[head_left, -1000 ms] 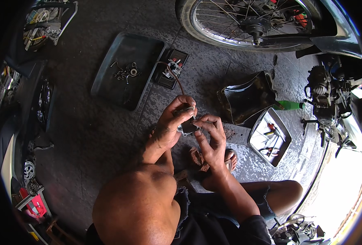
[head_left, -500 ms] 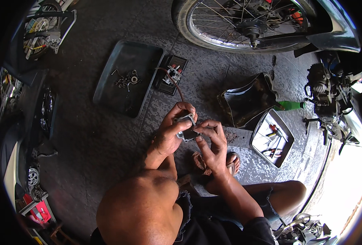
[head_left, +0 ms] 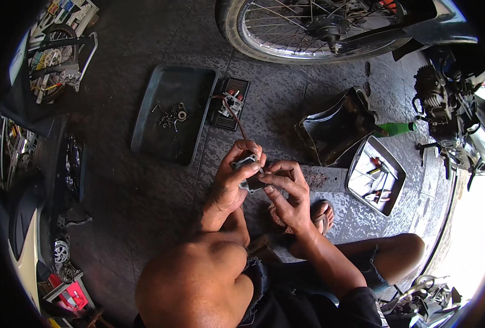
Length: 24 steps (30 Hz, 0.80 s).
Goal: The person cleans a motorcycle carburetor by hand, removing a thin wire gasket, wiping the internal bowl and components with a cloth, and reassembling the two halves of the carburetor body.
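My left hand (head_left: pixel 236 170) is closed round a small grey metal carburetor float bowl (head_left: pixel 244 162), its thumb across the open side. Against the bowl's right edge press the bent fingers and thumb of my right hand (head_left: pixel 289 194); whether a smaller part sits between those fingertips is hidden. A thin brown hose (head_left: pixel 236 117) runs from behind my left fingers toward a metal carburetor body (head_left: pixel 233 102). That body rests on a black ribbed filter-like block (head_left: pixel 224 121).
Left of the block lies a dark tray (head_left: pixel 144 128) with small bolts and fittings (head_left: pixel 172 116). To the right are a black plastic housing (head_left: pixel 335 128), a green bottle (head_left: pixel 398 128) and a white tool tray (head_left: pixel 392 164). A spoked wheel (head_left: pixel 308 33) stands beyond; an engine (head_left: pixel 436 104) is far right.
The view has shifted slightly, so the floor items sit differently in the picture. Both hands stay on the float bowl; the fingers of my right hand have moved a little along its edge.
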Motion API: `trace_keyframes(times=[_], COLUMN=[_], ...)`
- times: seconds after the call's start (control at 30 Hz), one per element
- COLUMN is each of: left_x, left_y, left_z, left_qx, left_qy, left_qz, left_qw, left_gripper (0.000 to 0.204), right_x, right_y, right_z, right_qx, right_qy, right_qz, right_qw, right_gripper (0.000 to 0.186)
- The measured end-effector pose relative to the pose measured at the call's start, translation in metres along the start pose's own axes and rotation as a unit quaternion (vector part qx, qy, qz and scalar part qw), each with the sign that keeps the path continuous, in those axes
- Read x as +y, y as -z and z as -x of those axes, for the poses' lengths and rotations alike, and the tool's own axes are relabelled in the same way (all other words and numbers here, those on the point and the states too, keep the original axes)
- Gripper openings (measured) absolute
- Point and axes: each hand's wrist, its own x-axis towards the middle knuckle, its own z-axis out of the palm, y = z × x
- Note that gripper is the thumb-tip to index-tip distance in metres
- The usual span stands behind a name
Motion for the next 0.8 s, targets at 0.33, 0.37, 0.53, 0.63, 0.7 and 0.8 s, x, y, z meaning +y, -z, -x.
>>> trace_keyframes(times=[0.33,0.37,0.53,0.63,0.7,0.8], left_x=[-0.002,-0.001,-0.001,-0.001,-0.001,0.000], left_y=[0.003,0.002,0.002,0.002,0.002,0.001], left_z=[0.000,0.000,0.001,0.002,0.002,0.003], left_qx=[-0.011,-0.008,-0.001,0.000,-0.003,-0.004], left_qy=[0.011,0.012,0.010,0.002,0.000,0.009], left_qz=[0.041,0.037,0.008,-0.015,-0.016,0.001], left_qw=[0.999,0.999,1.000,1.000,1.000,1.000], left_gripper=[0.031,0.031,0.030,0.031,0.030,0.029], right_x=[0.011,0.011,0.010,0.003,0.000,0.005], right_y=[-0.003,-0.002,-0.008,-0.012,-0.013,-0.013], right_z=[0.005,0.005,0.004,0.001,0.000,0.001], right_qx=[0.017,0.017,0.040,0.048,0.053,0.042], right_qy=[-0.030,-0.035,-0.067,-0.106,-0.121,-0.093], right_qz=[-0.103,-0.108,-0.145,-0.140,-0.136,-0.170], right_qw=[0.994,0.993,0.986,0.983,0.982,0.980], right_gripper=[0.041,0.042,0.040,0.037,0.036,0.035])
